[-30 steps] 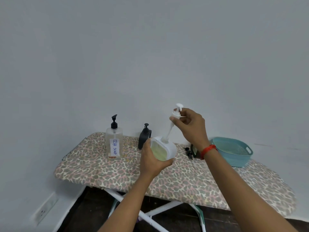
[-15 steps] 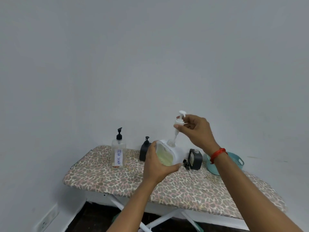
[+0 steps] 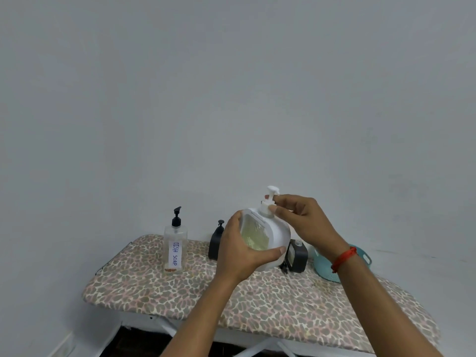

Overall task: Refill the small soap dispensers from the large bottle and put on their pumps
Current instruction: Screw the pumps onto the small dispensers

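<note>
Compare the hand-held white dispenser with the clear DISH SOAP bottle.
The white dispenser is held tilted above the board by the left hand; the clear bottle stands upright on it. The white dispenser is squat with a white pump, pinched by the right hand; the clear bottle is tall with a black pump. Both carry pumps.

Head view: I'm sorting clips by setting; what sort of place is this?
Likely a home room, makeshift: a leopard-print ironing board against a bare wall serves as table, holding a hand-labelled dish soap bottle and a teal basket.
</note>
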